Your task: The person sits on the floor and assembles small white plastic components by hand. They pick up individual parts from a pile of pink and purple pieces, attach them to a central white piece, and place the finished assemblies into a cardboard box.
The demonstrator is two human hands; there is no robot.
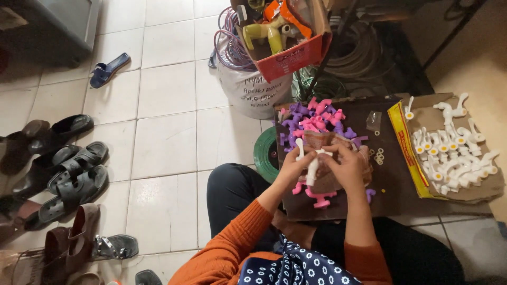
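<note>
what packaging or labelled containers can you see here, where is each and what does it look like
Red cardboard box: top centre, open and tilted, holding yellow pipe fittings, dark print on its front.
White plastic bucket: beneath the red box on the tiled floor, round, handwritten dark marks on its side.
Flattened brown cardboard box with a yellow and red edge: right, lying flat under white plastic taps.
Small clear plastic bag: on the dark board, near pink and purple parts.

Ahead of you a red open cardboard box (288, 55) sits tilted on a white bucket with black handwriting (253, 92). To your right lies a flattened brown carton with a yellow-red edge (409, 145).
</note>
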